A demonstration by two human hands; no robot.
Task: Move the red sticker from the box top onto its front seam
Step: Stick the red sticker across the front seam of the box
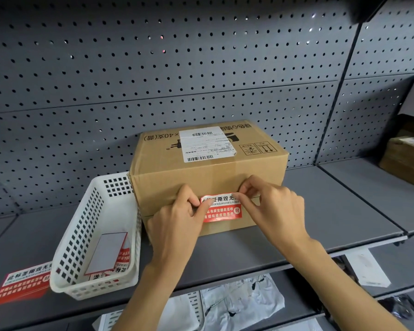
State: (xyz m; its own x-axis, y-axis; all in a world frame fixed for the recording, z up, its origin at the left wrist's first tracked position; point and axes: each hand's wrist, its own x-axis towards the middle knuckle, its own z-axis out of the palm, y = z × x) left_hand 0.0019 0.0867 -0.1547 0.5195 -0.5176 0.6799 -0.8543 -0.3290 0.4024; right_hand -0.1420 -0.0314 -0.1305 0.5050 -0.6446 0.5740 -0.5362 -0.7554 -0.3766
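The red sticker (221,209), with white Chinese characters and the pinyin line "QIANSIHUIWUXIAO", lies on the front face of the cardboard box (208,168), across its horizontal seam. The left hand (177,218) pinches its left edge between narrowed fingers, and the right hand (273,206) pinches its upper right corner. The white shipping label (206,144) on the box top carries barcodes.

1 head-worn wide-angle view looks forward and slightly down, close to the shelf (296,211), with pegboard (153,68) filling the upper frame.
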